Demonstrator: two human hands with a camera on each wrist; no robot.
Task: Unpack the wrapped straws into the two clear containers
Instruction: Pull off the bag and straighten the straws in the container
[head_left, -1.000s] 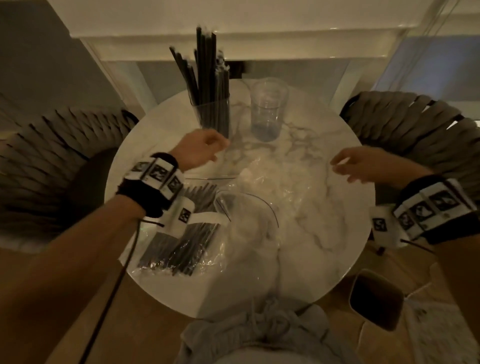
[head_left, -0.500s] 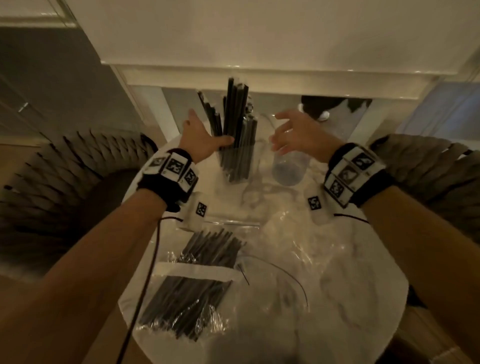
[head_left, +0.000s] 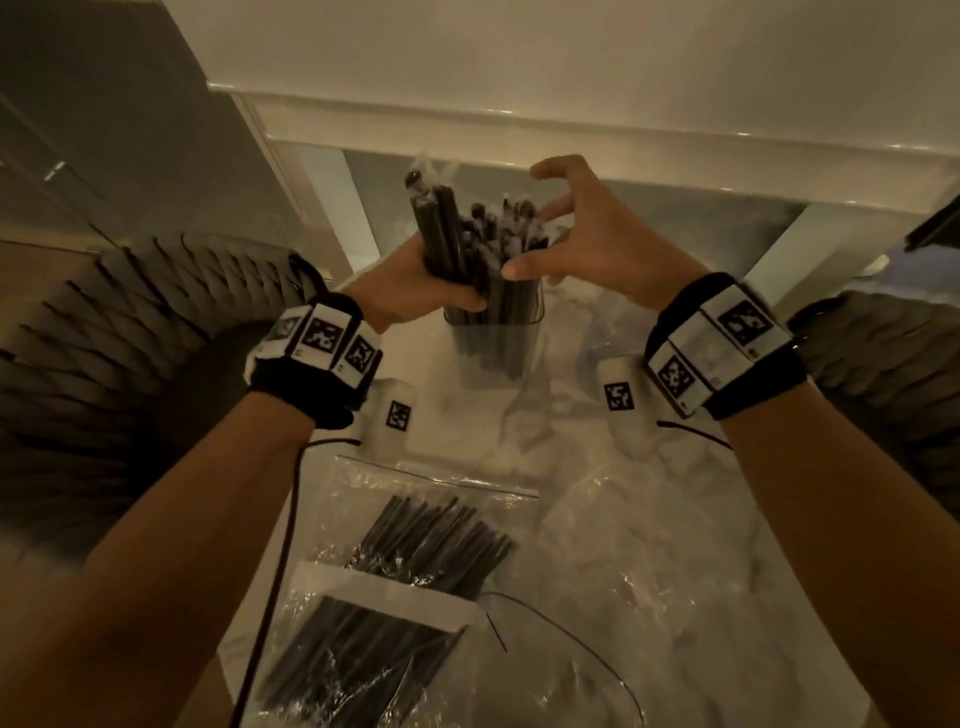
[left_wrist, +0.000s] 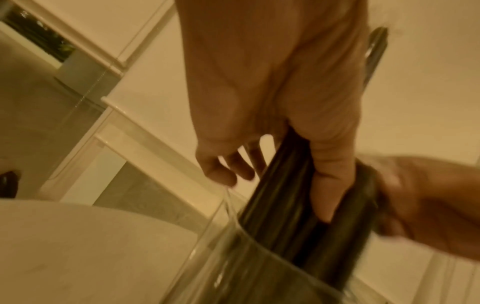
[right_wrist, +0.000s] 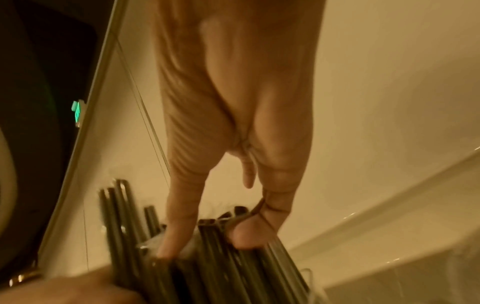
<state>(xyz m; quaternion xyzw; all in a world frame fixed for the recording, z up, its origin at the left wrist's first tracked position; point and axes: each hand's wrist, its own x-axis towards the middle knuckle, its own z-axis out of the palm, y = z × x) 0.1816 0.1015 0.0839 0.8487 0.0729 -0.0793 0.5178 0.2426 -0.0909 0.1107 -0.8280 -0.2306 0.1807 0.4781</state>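
The black straws (head_left: 470, 244) stand bunched upright in a clear container (head_left: 493, 345) at the far side of the marble table (head_left: 649, 571), their tops fanning above its rim. The left hand (head_left: 410, 283) is wrapped around the bundle just above the rim, probably to keep it from splaying. The right hand (head_left: 592, 234) comes in from the other side with fingers spread, thumb and fingertips touching the straws, pressing rather than clasping, it seems, to gather them. The second clear container I can't make out from here. Nearer the person lie two clear bags of straws (head_left: 384, 613), still packed, beside crumpled empty wrapping (head_left: 649, 545), so I'd say plenty remains.
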